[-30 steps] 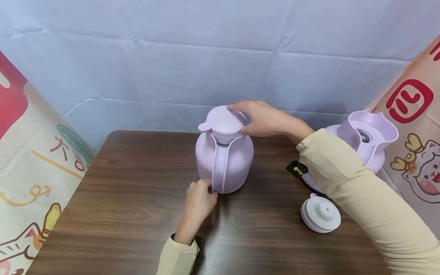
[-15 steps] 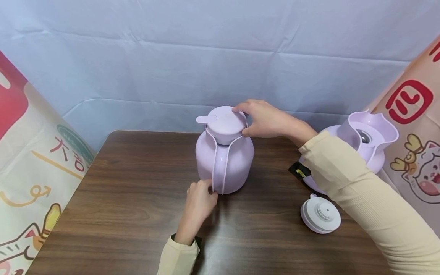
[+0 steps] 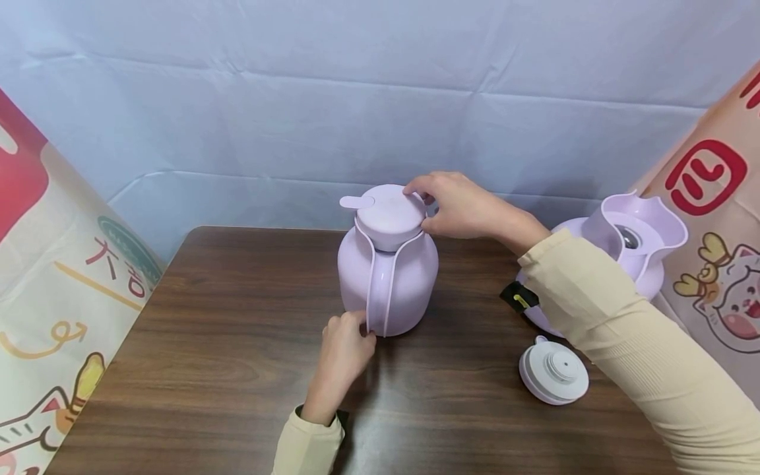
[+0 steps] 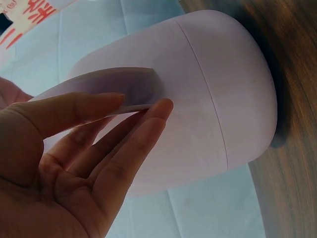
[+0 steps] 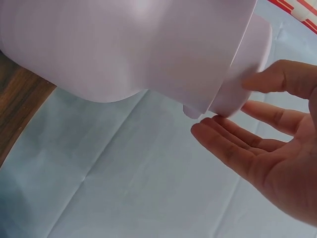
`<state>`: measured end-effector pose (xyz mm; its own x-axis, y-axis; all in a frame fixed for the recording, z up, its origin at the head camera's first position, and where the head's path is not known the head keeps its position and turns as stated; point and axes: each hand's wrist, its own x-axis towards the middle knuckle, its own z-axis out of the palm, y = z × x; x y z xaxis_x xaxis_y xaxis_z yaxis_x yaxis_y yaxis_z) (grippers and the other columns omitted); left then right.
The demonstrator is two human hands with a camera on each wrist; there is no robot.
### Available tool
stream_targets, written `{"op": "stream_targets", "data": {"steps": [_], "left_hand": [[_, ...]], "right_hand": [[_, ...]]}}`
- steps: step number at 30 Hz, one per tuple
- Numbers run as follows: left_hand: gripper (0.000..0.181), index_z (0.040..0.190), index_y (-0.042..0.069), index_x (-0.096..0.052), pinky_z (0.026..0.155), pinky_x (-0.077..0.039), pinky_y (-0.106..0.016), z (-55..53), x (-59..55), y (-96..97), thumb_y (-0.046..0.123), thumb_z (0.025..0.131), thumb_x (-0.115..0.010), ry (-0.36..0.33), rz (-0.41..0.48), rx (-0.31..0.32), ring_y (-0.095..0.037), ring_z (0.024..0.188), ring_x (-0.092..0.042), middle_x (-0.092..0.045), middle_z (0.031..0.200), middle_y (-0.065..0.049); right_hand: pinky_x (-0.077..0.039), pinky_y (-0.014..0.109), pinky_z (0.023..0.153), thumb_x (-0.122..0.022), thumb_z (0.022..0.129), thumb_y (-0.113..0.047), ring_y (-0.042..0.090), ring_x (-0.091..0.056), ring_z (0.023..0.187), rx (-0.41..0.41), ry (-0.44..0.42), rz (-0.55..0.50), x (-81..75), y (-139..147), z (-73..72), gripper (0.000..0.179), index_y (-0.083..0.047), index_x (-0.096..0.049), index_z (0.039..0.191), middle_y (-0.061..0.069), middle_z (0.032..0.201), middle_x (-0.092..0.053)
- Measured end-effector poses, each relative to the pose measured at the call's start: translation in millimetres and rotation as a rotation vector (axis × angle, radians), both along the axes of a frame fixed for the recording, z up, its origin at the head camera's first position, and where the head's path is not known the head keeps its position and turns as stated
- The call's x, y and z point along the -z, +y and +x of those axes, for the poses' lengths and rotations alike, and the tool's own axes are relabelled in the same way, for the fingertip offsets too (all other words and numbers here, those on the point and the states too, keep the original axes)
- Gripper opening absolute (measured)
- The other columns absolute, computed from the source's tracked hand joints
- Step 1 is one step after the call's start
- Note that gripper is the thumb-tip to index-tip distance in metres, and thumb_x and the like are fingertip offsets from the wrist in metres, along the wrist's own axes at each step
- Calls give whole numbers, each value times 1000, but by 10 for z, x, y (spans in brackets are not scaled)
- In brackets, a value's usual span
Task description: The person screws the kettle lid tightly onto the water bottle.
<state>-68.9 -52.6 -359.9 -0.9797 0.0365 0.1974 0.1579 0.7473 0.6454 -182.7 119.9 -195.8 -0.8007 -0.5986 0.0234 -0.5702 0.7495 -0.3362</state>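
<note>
Lilac jug handle [image 3: 379, 290] in left hand [image 3: 347, 344], right hand [image 3: 462, 206] apparently round lid [image 3: 389, 212].

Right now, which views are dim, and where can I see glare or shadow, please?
Head view: brightest, pale glare on the table in front of the jug; left wrist view: dim, dark shadow beside the jug; right wrist view: also dim.

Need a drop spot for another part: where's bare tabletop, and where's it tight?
Free: the broad left stretch of the table, between its left edge and the left hand and held jug; also the near middle, between left sleeve and loose lid. Tight: the right side, where loose lid, open jug and right sleeve bunch together.
</note>
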Motion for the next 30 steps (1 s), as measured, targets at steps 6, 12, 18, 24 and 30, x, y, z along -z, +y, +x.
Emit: {"op": "stream_targets", "data": {"steps": [6,12,18,24,30], "left_hand": [[13,65,9,-63,50,-40,-34,-1,2,6,-3,68,-63,2,5,1,-19,52,-45,-57,58,-3],[13,65,10,-63,50,-40,-35,3,12,8,-3,67,-63,4,4,-4,-19,51,-46,-59,59,-4],[13,66,9,-64,49,-40,-34,5,13,10,-4,68,-63,3,10,-1,-18,51,-44,-58,59,-4],[13,65,9,-63,49,-39,-33,3,11,10,-3,68,-63,3,8,-5,-18,51,-43,-56,58,-3],[13,64,10,-62,49,-39,-34,-3,-1,8,-3,68,-63,10,4,-9,-19,50,-43,-55,57,-2]], "right_hand": [[-38,40,87,-53,74,-2,30,-52,99,-11,-16,8,13,-17,-16,52,1,-50,126,16,122,-53],[-36,41,92,-54,73,-2,28,-46,115,-13,-37,8,48,-2,-33,58,2,-45,131,17,128,-50],[-36,41,92,-57,72,-4,29,-46,114,-20,-25,12,46,25,-37,59,3,-46,130,17,128,-50],[-40,42,87,-61,72,-5,30,-52,102,-6,-15,3,35,22,-21,55,7,-50,124,19,118,-55],[-42,41,83,-61,72,-3,30,-55,97,15,2,-6,28,14,10,48,8,-53,118,20,107,-59]]}}
